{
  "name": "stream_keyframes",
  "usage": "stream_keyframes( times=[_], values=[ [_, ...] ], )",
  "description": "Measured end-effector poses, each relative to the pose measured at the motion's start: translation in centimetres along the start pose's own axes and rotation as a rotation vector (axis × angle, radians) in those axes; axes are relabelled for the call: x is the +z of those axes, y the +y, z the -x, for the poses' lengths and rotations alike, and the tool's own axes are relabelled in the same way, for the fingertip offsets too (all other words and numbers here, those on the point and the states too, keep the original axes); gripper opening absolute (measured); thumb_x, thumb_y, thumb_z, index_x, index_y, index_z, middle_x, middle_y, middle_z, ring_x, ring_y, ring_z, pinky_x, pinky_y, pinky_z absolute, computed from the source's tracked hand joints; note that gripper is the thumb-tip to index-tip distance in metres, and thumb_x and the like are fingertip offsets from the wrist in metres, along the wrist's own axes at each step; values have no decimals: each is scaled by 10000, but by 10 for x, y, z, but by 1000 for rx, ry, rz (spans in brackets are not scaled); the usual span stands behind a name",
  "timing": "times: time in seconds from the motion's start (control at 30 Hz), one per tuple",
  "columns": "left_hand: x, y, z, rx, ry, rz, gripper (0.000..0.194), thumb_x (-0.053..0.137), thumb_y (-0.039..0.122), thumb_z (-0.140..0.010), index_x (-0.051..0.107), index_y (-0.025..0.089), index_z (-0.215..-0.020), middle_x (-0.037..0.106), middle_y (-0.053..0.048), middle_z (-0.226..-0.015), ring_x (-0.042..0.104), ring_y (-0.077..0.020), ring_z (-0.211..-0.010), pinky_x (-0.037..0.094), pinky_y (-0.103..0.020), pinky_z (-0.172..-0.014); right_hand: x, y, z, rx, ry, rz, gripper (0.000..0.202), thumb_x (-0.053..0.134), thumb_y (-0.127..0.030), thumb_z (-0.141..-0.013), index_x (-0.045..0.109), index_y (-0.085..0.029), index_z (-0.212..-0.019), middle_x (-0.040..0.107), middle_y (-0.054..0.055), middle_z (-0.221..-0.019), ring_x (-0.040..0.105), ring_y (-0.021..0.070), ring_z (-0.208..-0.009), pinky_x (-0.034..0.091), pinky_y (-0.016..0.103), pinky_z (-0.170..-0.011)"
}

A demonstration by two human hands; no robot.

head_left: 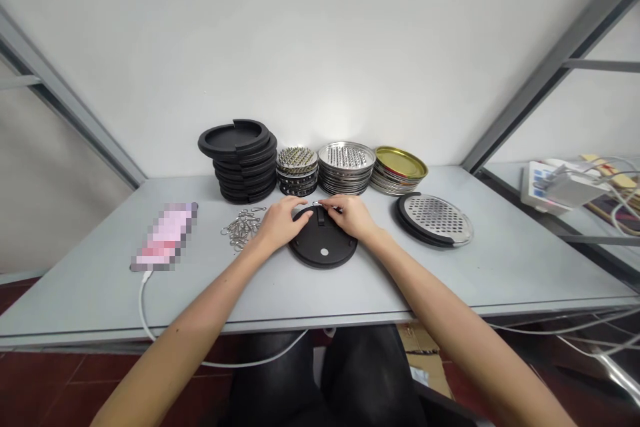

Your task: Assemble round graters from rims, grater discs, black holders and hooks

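Observation:
A round black plastic base lies on the table in front of me, with a small pale dot and a raised strap-like part on its upper face. My left hand grips its upper left edge between thumb and curled fingers. At the top edge, the bent fingers of my right hand are closed on a small metal clip, beside the strap-like part. My right palm rests over the base's right rim. To the left of my left hand is a loose pile of metal clips.
Along the wall stand stacks of black rings, spiked discs, metal grater plates and gold-topped lids. A grater in a black holder lies right. A phone with a white cable lies left. A power strip sits far right.

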State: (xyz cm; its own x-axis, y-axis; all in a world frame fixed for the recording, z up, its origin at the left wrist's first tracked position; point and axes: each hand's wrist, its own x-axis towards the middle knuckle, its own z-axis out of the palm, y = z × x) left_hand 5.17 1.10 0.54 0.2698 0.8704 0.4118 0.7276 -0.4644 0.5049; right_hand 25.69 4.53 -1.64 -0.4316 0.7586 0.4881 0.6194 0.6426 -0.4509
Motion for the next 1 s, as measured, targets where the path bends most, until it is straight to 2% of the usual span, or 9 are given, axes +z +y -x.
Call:
stream_keyframes(
  times=[0.13, 0.3, 0.53, 0.7, 1.0],
  values=[
    [12, 2, -15, -76, 2, -48, 265, 652, 313, -809, 688, 182, -1036, 721, -65, -1047, 666, -240, -968, 517, -335, -863, -1, -1, 0, 1, -2, 13, 278, 538, -120, -864, 736, -194, -1045, 739, 59, -994, 683, 201, -893, 509, 288, -814],
    [24, 8, -15, -90, -4, -71, 246, 662, 346, -804, 711, 197, -994, 736, -61, -984, 680, -256, -915, 524, -344, -811, 0, 0, 0, -6, -3, -5, 284, 544, -102, -850, 736, -189, -1039, 736, 63, -1004, 681, 204, -911, 506, 289, -831],
    [24, 8, -10, -52, 44, -53, 321, 676, 308, -799, 692, 162, -1085, 709, -86, -1072, 656, -257, -991, 507, -359, -881, 1, 0, 0, -12, -8, -24, 280, 538, -112, -858, 732, -183, -1047, 735, 71, -1011, 681, 208, -914, 511, 297, -834],
    [25, 6, -10, -23, 46, -31, 268, 680, 292, -804, 717, 176, -1042, 720, -72, -1056, 662, -236, -989, 502, -348, -914, 0, -1, 0, -10, 5, -31, 275, 539, -112, -856, 734, -187, -1036, 735, 65, -1007, 683, 205, -903, 513, 293, -818],
    [28, 3, -9, -11, 53, 25, 292, 689, 253, -795, 715, 154, -1068, 722, -92, -1073, 672, -241, -992, 516, -359, -914, 1, 1, 0, 14, 2, -26, 268, 556, -115, -846, 737, -181, -1032, 742, 68, -1013, 691, 216, -916, 521, 305, -818]
  ],
)
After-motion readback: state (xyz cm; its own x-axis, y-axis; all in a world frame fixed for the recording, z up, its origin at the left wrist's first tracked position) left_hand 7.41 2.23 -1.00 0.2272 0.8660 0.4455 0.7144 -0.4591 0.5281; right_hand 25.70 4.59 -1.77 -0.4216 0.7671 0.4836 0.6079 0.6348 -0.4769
